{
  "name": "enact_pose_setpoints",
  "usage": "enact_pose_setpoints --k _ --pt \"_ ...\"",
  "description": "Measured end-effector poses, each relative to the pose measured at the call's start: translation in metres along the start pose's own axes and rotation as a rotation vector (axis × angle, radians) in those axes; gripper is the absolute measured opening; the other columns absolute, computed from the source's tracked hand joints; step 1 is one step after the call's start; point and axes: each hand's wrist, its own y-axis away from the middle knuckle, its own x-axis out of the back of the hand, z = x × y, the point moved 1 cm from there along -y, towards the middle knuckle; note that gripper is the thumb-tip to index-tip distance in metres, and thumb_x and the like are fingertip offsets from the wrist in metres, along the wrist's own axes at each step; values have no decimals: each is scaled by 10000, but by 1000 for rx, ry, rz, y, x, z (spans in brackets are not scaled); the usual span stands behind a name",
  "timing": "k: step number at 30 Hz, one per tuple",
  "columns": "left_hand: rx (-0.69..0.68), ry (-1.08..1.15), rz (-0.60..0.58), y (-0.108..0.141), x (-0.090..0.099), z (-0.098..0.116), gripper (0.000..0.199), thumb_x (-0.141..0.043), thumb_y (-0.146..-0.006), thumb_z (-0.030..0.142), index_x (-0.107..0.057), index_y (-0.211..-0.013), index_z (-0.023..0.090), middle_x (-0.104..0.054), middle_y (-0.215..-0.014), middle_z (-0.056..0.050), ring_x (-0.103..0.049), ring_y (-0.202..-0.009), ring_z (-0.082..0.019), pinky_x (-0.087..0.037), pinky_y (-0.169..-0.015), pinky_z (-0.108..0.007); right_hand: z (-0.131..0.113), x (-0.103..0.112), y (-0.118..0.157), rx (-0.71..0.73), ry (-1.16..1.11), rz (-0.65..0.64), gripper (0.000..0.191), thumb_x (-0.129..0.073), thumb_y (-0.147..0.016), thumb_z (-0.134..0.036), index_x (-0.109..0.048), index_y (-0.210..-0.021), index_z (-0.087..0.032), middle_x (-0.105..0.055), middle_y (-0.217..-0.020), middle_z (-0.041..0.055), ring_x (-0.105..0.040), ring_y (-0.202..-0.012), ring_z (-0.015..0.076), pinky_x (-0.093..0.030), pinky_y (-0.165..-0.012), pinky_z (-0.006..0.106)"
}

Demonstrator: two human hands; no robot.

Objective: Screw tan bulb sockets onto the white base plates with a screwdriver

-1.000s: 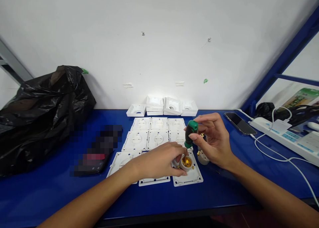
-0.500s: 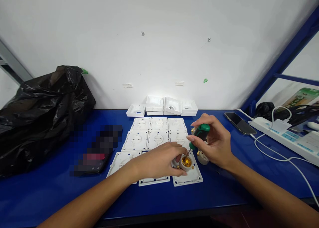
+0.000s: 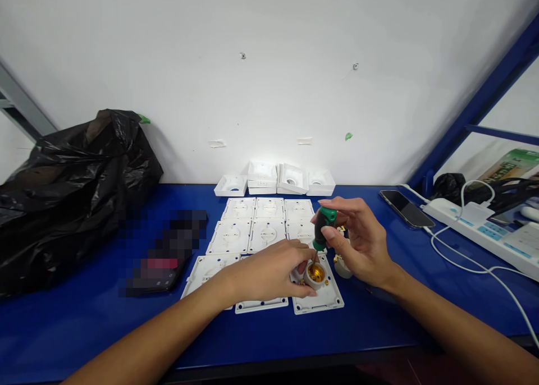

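My right hand grips a screwdriver with a green and black handle. Its tip reaches down into a round lamp socket with a brass-coloured inside. That socket sits on a square white plate at the near right of a grid of plates. The thumb and fingers of my left hand close around the socket's left side. Another round socket with brass parts lies just right of the plate, partly behind my right hand. Several more white plates are laid out in rows beyond.
White square box covers are stacked against the wall. At the left lies a black plastic bag, with a pixelated dark phone-like object beside it. A phone, white cables and a power strip are on the right of the blue table.
The screwdriver has swung from leaning right to nearly upright, its tip still in the socket. My right hand has shifted slightly left around the handle. My left hand stays in place.
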Motion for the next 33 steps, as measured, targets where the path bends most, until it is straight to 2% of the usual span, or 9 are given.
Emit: enact_pose_setpoints --k 4,9,11,15,18,23,28,33 --pt "7 -7 -7 0 0 0 274 -816 -865 341 -660 -1035 192 -660 -958 -34 -630 -850 -196 -477 -739 -294 0 -1 -4 17 -41 63 406 -735 -895 -153 -617 -1238 -334 -559 -892 -31 -560 -626 100 -498 -524 268" --pt "17 -10 -4 0 -1 0 296 -828 -853 339 -662 -1041 182 -661 -952 -36 -632 -843 -193 -485 -742 -294 -2 0 -1 -76 -55 -58 412 -622 -986 -211 -564 -1374 -337 -673 -1025 20 -650 -709 123 -530 -544 270" --pt "17 -6 -4 0 -1 0 295 -829 -852 333 -662 -1043 182 -662 -955 -37 -633 -845 -193 -486 -746 -296 -2 1 -1 -97 -74 -77 398 -617 -993 -230 -564 -1373 -337 -683 -1065 31 -671 -748 133 -544 -563 272" --pt "12 14 -2 0 0 -1 285 -826 -854 346 -659 -1025 191 -660 -960 -34 -630 -838 -190 -483 -743 -297 -1 1 -2 -70 -68 -25 378 -694 -946 -225 -604 -1293 -347 -613 -1011 -1 -632 -712 113 -562 -622 285" --pt "13 20 0 -1 0 0 274 -831 -846 338 -658 -995 187 -653 -926 -25 -622 -813 -182 -479 -733 -292 -1 1 -2 -47 -82 -5 401 -730 -918 -206 -610 -1270 -357 -589 -993 -16 -625 -689 102 -546 -601 273" --pt "25 20 -13 -1 0 1 270 -825 -851 347 -673 -994 177 -657 -953 -39 -624 -823 -186 -477 -723 -286 -2 0 -2 -89 -114 -112 414 -655 -972 -215 -560 -1347 -363 -603 -954 -18 -638 -691 110 -521 -563 264" --pt "27 14 -9 -1 1 1 275 -822 -849 349 -666 -1003 183 -648 -916 -28 -615 -794 -184 -475 -710 -287 2 -1 -4 -23 -52 0 421 -757 -887 -183 -587 -1239 -339 -518 -883 -36 -540 -656 108 -480 -522 253" --pt "28 -3 -5 0 0 0 298 -817 -852 370 -661 -1034 194 -672 -968 -43 -637 -856 -210 -489 -754 -313 2 0 -3 -35 -42 -37 418 -710 -925 -201 -562 -1286 -347 -575 -908 -23 -598 -690 124 -510 -541 262"
